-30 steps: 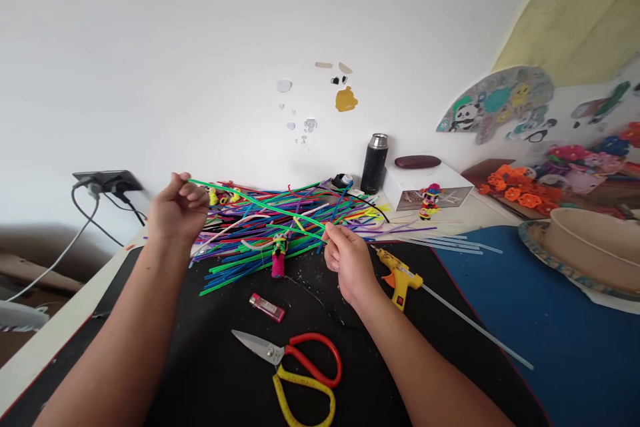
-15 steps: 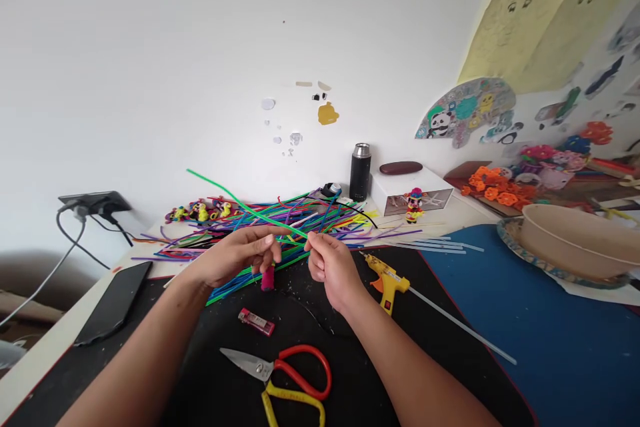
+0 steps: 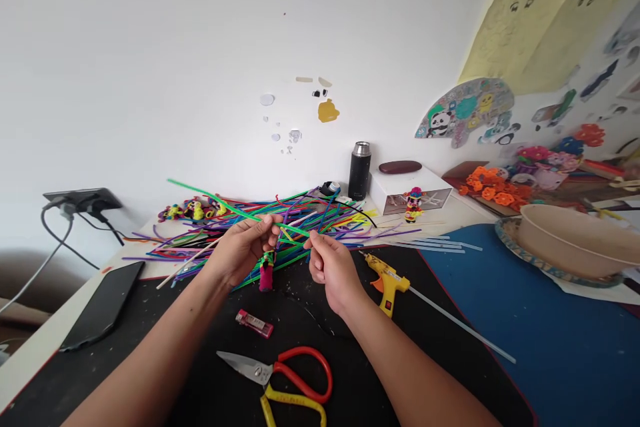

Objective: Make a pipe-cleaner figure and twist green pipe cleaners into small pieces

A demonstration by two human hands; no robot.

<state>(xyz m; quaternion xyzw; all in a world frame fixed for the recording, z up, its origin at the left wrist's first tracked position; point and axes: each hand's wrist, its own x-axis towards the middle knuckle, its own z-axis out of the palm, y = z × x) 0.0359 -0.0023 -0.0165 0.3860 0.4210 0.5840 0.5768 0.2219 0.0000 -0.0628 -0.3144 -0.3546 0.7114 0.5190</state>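
Note:
A long green pipe cleaner (image 3: 220, 200) runs slantwise between my hands above the mat. My left hand (image 3: 250, 240) pinches it between thumb and fingers, with its free length reaching out to the upper left. At its right end, my right hand (image 3: 330, 267) grips it between thumb and forefinger. Behind both hands spreads a heap of colourful pipe cleaners (image 3: 350, 230). Just below my left hand stands a small figure with a magenta body (image 3: 267, 275), partly covered by the hand. A pink lighter (image 3: 255, 323) and scissors (image 3: 280, 373) with red and yellow handles lie nearer to me.
A yellow glue gun (image 3: 387, 280) with a long glue stick lies right of my right hand. The phone (image 3: 103, 307) is at the left. A black flask (image 3: 359, 171), a white box (image 3: 425, 180) and a small figure (image 3: 413, 205) stand behind; a large bowl (image 3: 575, 237) sits far right.
My left hand, its forefinger stretched out before, has closed on the green pipe cleaner. The pipe cleaner's far end has dropped slightly and shifted left. My right hand keeps its grip.

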